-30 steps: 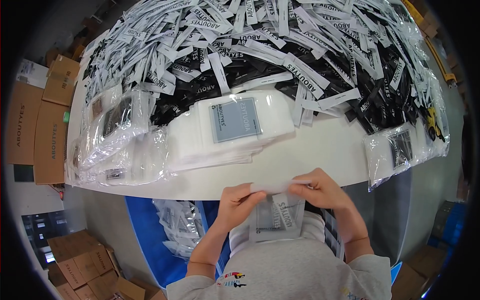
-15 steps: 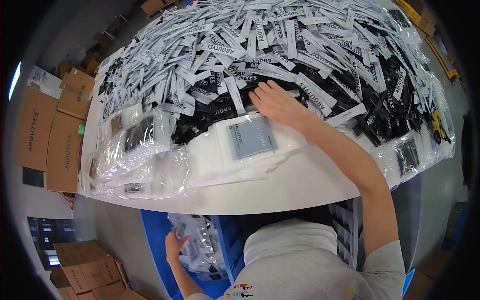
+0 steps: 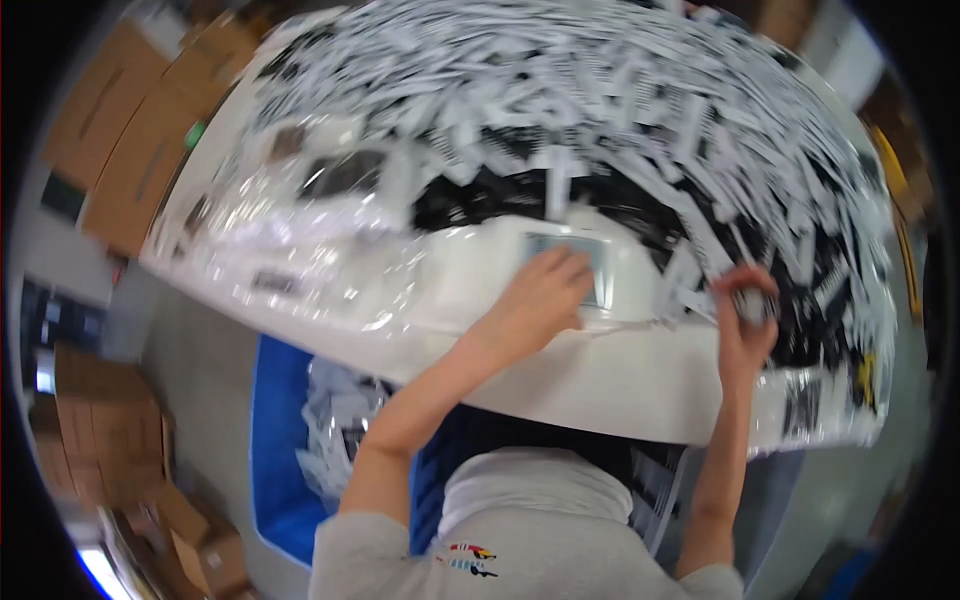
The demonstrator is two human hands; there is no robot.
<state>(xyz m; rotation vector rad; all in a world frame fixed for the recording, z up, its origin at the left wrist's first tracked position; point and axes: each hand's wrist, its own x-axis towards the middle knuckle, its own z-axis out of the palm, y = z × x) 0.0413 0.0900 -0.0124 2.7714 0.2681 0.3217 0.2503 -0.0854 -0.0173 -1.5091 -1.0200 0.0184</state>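
Note:
My left hand (image 3: pixel 540 300) lies on the top of a stack of clear frosted plastic bags (image 3: pixel 470 270), its fingers over the grey-blue printed panel (image 3: pixel 600 270) of the uppermost bag. To the right, my right hand (image 3: pixel 745 335) is curled at the near edge of a heap of labels, around something small, dark and greyish that motion blur hides. White label strips (image 3: pixel 560 175) and black label strips (image 3: pixel 495 195) make up the heap, with black ones showing mostly along its near side.
Shiny bagged packs (image 3: pixel 340 215) lie at the table's left, another pack (image 3: pixel 800 405) at its right corner by a yellow-handled tool (image 3: pixel 867 380). Below the white table's edge (image 3: pixel 560 400) stands a blue bin (image 3: pixel 280 480) holding clear packs. Cardboard boxes (image 3: pixel 110 430) stand at left.
My left hand has come up from the blue bin onto the bag stack. My right hand has moved right and nearer, along the heap's edge. The whole view has turned and is blurred.

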